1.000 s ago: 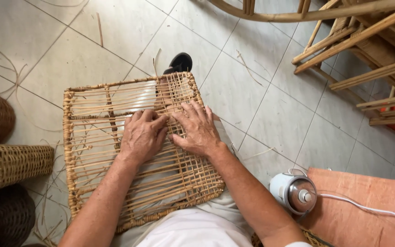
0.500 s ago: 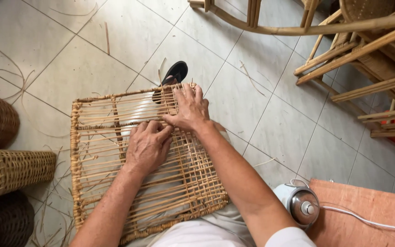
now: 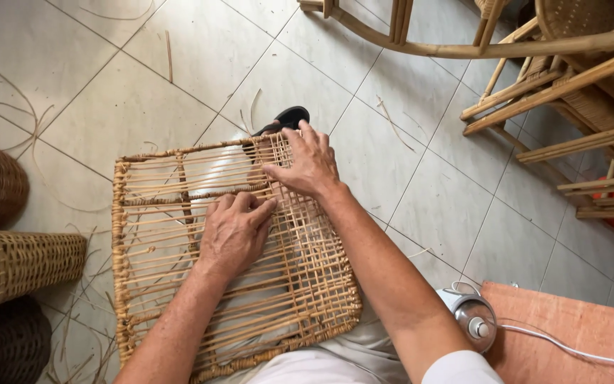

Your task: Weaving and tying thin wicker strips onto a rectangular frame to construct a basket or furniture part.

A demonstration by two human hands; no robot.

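A square rattan panel, partly woven, lies across my lap over the tiled floor. The right part is tightly woven; the left part shows open horizontal strands. My left hand rests palm down on the middle of the panel, fingers curled against the weave. My right hand lies farther out near the panel's top right corner, fingers spread and pressing on the strands. Neither hand holds a loose thing. My foot in a black sandal shows just beyond the panel's far edge.
Woven baskets lie at the left edge. Rattan chair frames stand at the upper right. A small white appliance with a cord sits beside an orange mat at lower right. Loose rattan strips litter the tiles.
My right hand has slid away from me toward the panel's far right corner. My left hand has stayed on the middle. The view has tilted, showing more of the chairs.
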